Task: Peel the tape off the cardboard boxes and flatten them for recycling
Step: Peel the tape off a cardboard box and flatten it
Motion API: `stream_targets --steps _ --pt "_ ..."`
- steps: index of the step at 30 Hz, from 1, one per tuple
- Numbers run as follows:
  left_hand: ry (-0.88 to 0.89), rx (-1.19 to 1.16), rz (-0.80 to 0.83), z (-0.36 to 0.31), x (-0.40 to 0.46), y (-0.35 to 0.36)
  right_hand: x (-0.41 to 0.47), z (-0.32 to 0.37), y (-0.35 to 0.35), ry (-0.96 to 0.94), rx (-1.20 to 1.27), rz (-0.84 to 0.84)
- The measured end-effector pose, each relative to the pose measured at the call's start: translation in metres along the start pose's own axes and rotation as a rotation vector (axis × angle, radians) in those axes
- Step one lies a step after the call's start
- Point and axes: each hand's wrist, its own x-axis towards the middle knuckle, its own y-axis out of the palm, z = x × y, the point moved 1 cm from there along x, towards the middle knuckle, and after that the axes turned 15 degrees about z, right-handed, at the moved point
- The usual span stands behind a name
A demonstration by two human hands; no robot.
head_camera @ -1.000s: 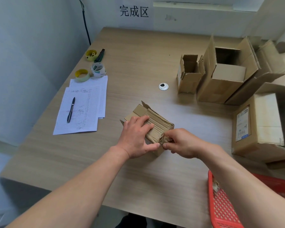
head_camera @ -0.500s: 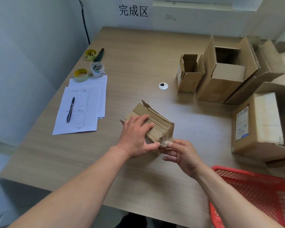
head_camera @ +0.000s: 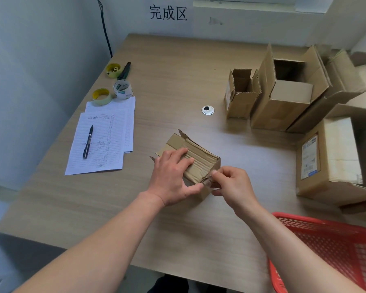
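"完成区" is printed in dark characters on the wall [head_camera: 72,49]; other labels are too blurred to be read.

Five brown cardboard boxes [head_camera: 201,163] stand on the surface, four at the right. Far left lie three tape rolls [head_camera: 123,89]. One black pen [head_camera: 88,141] and one red plastic basket [head_camera: 334,250].
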Motion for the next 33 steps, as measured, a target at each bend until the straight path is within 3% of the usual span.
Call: stream_targets --steps 5,8,13,18,21,26,33 --pt "-0.014 -0.043 -0.007 0.004 0.002 -0.002 -0.003 -0.023 0.009 -0.003 0.546 0.039" --pt "-0.012 -0.036 0.001 0.003 0.003 -0.003 -0.002 -0.031 0.014 0.019 0.736 0.055" --pt "-0.039 -0.005 0.021 -0.003 0.005 -0.005 0.002 -0.022 0.008 0.026 0.554 0.019" --pt "-0.069 0.031 0.009 -0.005 0.005 -0.003 0.005 -0.014 0.002 0.091 0.583 0.014" --pt "-0.087 0.037 -0.008 -0.006 0.005 0.0 0.009 -0.008 0.001 0.135 0.476 -0.013" --pt "-0.114 0.004 -0.043 -0.006 0.006 0.001 0.011 -0.006 0.002 0.093 0.349 0.05" --pt "-0.1 0.014 -0.046 -0.008 0.009 0.003 0.017 -0.008 0.003 0.156 0.419 -0.06"
